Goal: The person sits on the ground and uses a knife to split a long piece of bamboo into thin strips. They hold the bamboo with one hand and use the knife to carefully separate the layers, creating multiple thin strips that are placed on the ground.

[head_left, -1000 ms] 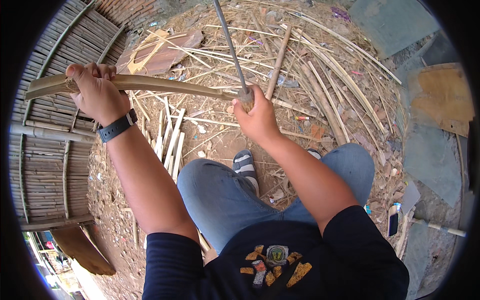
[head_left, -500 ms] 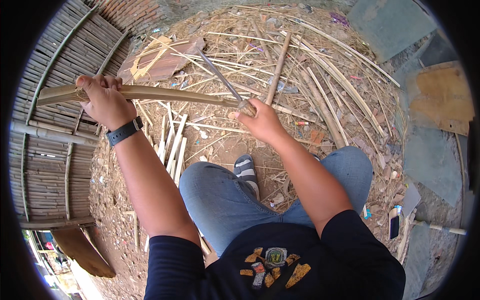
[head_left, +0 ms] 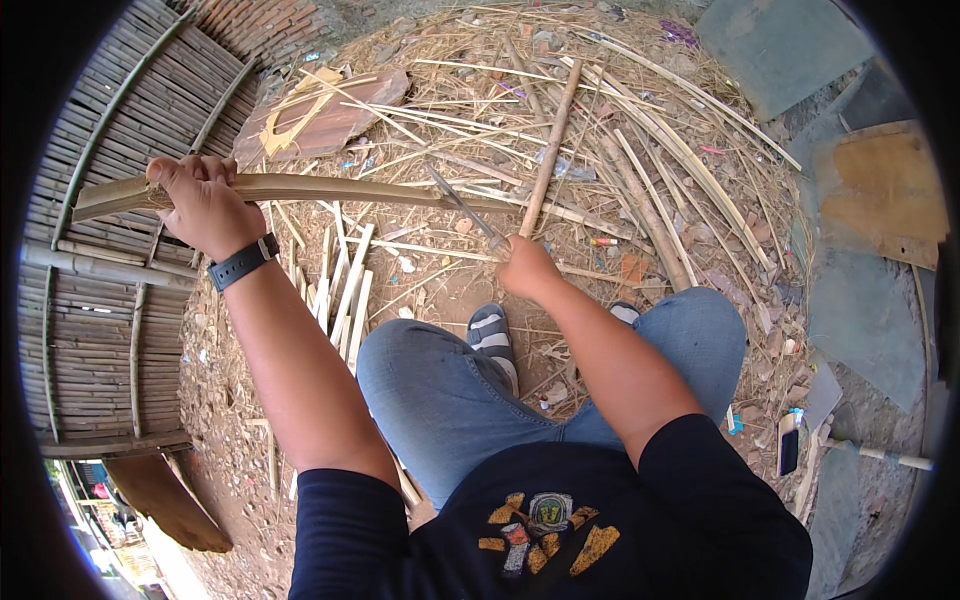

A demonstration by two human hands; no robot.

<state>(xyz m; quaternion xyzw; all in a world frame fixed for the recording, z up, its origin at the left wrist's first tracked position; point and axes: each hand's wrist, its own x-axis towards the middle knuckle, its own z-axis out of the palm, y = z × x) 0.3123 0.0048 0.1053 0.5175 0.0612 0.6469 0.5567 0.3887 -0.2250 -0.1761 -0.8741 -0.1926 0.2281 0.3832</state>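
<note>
My left hand point(head_left: 205, 208), with a dark watch on its wrist, is closed around a long split bamboo piece point(head_left: 330, 187) near its left end. The bamboo runs roughly level across the view toward the right. My right hand point(head_left: 527, 268) is closed on the handle of a long knife point(head_left: 462, 203), and the fingers hide most of that handle. Its narrow grey blade slants up and left, crossing in front of the bamboo near the far end. Whether the edge touches the bamboo cannot be made out.
Several pale split strips point(head_left: 352, 290) lie left of my knees. More bamboo strips and round poles point(head_left: 553, 150) litter the ground ahead. A brown board point(head_left: 335, 115) lies at the far left by a bamboo-slat wall point(head_left: 100, 340). Grey sheets point(head_left: 870, 325) and a phone point(head_left: 789, 450) are at right.
My right hand has moved slightly right and toward me with the knife, whose blade tip has come down nearer the bamboo. My left hand and the bamboo stay almost in place.
</note>
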